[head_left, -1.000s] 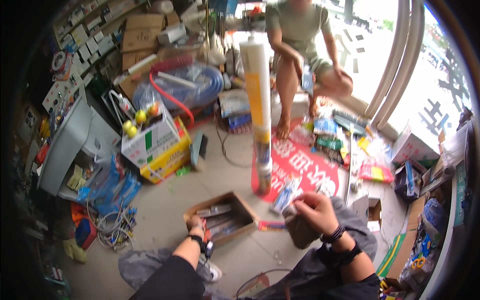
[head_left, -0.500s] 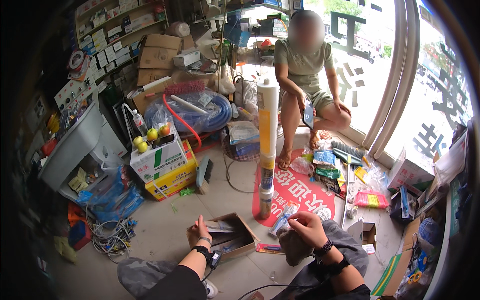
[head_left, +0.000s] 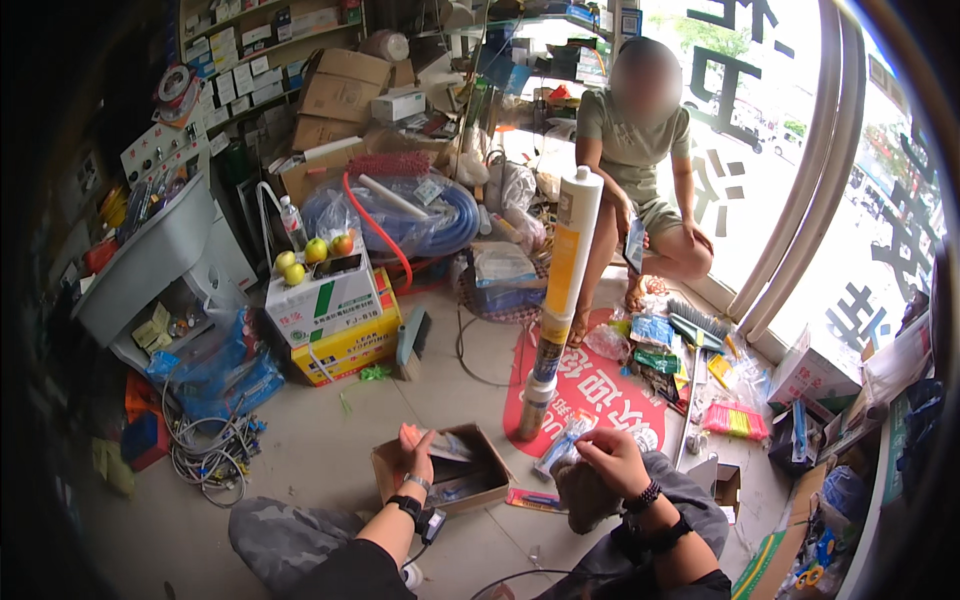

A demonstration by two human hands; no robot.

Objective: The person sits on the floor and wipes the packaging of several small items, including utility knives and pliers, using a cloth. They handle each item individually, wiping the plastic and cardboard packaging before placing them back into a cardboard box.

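My left hand (head_left: 418, 460) is closed on a small orange item (head_left: 410, 433) over an open cardboard box (head_left: 490, 495) that has long slim pieces inside. My right hand (head_left: 615, 465) has thumb and fingers pinched above a grey-brown, soft-looking bundle (head_left: 585, 505); what it grips is too small to make out. Just behind that hand lies a clear blue-and-white packet (head_left: 555, 455). A tall column of stacked sealant tubes (head_left: 563, 275) stands upright on a red floor decal (head_left: 620, 380), beyond the box. A flat colourful package (head_left: 530, 500) lies right of the box.
Another person (head_left: 635, 160) sits by the glass door, holding a phone (head_left: 634, 245). Stacked boxes (head_left: 340, 348) with apples on top, a brush (head_left: 410, 345), coiled blue hose (head_left: 420, 225), cable bundle (head_left: 210, 450) and assorted packages (head_left: 735, 420) surround me.
The view has steadied and shifted, with the scene sitting further down and right than a second ago. My left hand has come up slightly, now showing an orange item; my right stays pinched.
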